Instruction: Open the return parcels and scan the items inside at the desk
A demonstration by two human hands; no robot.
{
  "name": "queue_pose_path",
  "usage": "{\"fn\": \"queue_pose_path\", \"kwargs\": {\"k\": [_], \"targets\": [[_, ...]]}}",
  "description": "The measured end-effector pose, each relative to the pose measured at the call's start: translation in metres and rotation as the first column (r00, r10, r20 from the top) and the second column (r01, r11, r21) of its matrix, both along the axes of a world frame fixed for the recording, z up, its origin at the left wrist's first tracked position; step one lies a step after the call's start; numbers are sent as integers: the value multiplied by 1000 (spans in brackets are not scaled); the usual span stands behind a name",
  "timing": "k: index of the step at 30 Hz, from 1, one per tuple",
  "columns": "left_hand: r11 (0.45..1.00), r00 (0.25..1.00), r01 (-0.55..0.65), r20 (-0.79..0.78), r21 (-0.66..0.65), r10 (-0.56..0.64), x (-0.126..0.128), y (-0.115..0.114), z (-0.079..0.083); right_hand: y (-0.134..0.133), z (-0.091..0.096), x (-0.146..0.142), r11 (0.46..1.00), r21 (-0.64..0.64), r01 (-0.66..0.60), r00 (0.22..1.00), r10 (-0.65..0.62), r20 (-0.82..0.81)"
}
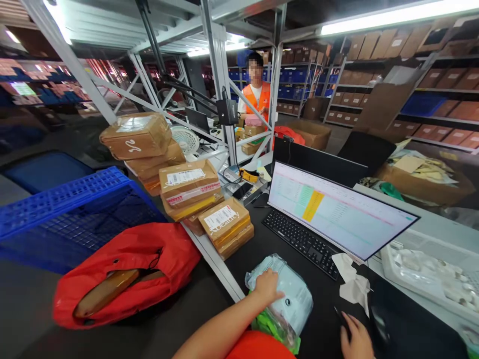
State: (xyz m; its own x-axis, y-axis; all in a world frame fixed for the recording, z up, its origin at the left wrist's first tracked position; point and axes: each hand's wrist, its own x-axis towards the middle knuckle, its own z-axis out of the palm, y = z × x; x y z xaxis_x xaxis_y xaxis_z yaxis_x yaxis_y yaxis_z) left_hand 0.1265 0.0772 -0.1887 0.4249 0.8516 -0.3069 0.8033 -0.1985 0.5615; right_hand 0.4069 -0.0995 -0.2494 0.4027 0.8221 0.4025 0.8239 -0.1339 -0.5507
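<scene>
My left hand (pixel 266 286) lies on top of a clear plastic bag (pixel 290 296) holding a pale blue-white item, with a green packet under it, at the near edge of the black desk (pixel 258 239). Its fingers rest flat on the bag. My right hand (pixel 355 339) sits at the bottom right on the desk, fingers curled down beside a dark object that I cannot make out. A crumpled white tissue (pixel 352 284) lies just above it, in front of the black keyboard (pixel 301 242) and the monitor (pixel 337 212) showing a spreadsheet.
Brown taped parcels (pixel 190 187) are stacked left of the keyboard. A red bag (pixel 127 271) and a blue plastic crate (pixel 71 214) lie further left. A white tray (pixel 430 269) stands at the right. A person in an orange vest (pixel 256 97) stands behind the shelving frame.
</scene>
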Motion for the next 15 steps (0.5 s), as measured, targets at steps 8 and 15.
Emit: {"fn": "queue_pose_path", "kwargs": {"k": [8, 15], "targets": [[998, 995, 38, 96, -59, -32, -3, 1, -15, 90, 47, -133, 840, 110, -532, 845, 517, 141], [997, 993, -12, 119, -77, 21, -25, -10, -20, 112, -10, -148, 617, -47, -786, 580, 761, 290]]}}
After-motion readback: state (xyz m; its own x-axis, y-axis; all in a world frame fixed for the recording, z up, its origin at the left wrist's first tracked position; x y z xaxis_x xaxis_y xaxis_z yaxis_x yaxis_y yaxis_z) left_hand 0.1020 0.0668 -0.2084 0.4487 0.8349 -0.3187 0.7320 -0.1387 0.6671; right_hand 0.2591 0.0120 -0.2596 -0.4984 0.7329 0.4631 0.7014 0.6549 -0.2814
